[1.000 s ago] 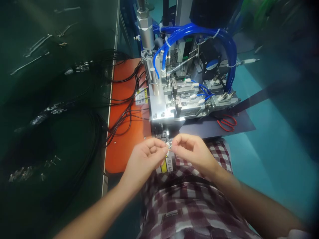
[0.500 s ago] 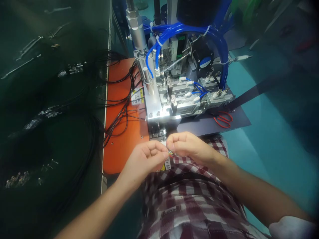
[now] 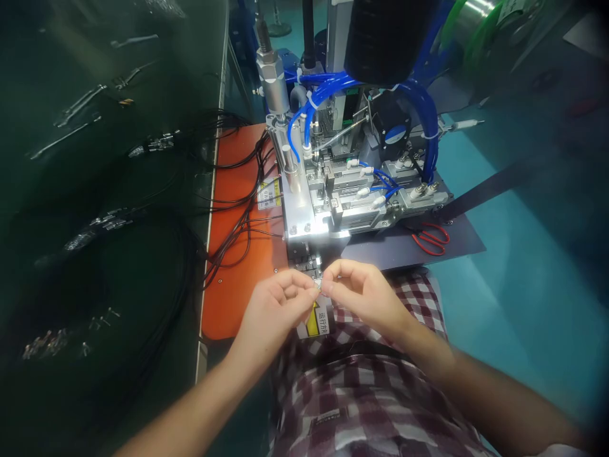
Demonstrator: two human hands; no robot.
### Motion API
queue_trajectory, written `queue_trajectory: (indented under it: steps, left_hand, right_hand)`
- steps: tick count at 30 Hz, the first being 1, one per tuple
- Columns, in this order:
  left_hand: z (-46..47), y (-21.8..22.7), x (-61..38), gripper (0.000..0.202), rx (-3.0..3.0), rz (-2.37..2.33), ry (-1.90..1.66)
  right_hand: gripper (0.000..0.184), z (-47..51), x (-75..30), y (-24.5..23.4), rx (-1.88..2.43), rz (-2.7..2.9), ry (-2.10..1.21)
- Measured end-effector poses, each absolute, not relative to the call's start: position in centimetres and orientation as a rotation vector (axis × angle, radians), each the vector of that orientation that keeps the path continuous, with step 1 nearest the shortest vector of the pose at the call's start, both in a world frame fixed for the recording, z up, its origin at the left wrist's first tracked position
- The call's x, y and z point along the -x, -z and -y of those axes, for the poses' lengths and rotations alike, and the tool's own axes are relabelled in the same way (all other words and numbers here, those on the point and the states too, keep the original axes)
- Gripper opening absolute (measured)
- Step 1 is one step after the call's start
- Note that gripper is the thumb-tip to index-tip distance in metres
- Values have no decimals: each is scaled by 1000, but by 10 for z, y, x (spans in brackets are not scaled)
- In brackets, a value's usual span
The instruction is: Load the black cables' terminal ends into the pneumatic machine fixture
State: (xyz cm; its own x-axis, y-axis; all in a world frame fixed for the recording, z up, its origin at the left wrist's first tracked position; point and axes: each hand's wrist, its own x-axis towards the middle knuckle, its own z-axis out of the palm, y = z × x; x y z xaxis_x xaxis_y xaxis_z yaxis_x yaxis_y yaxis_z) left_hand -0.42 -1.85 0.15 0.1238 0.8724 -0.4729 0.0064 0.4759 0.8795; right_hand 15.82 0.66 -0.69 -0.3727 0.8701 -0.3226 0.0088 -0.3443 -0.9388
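My left hand (image 3: 280,304) is closed in a pinch, thumb against forefinger. Facing it, my right hand (image 3: 359,292) pinches too, and the fingertips of both almost meet. A tiny pale piece (image 3: 318,285) shows between them, too small to name. Right behind the fingers is the front of a metal machine (image 3: 304,222) with a narrow dark track (image 3: 304,261). Below the fingertips a label with a yellow arrow (image 3: 313,322) is partly covered by my left hand.
Black cables (image 3: 238,235) cross an orange plate (image 3: 228,311) on the left. The dark table (image 3: 143,381) beyond holds bundled cables and small metal parts (image 3: 47,343). Blue air hoses (image 3: 431,120) arch over the machine. Red-handled scissors (image 3: 431,239) lie on the grey base at right.
Thin yellow and red strands that showed at my fingertips are out of sight now. Both hands stay pinched close together. The whole view has shifted slightly.
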Motion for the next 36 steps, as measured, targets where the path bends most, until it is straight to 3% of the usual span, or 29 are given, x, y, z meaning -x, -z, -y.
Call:
queue_trajectory:
  steps: [7,13,22,28,36]
  left_hand:
    - [18,-5,0,16,-819,-1322,-810]
    - [17,-7,-2,19,-767,-1299,-828]
    - [18,-5,-1,19,-776,-1312,-810]
    - [15,-4,-1,18,-845,-1356,-818]
    - [12,-6,0,21,-837,-1336,-776]
  right_hand:
    - [15,-2,-152,12,1219,1153,-1792]
    - [14,5,-152,18,1173,1335,-1529]
    - [16,-1,-156,17,1204,1222,-1757]
    - [15,-3,-157,15,1243,1403,-1593]
    - [32,-19,-165,11,1152,1893,-1355]
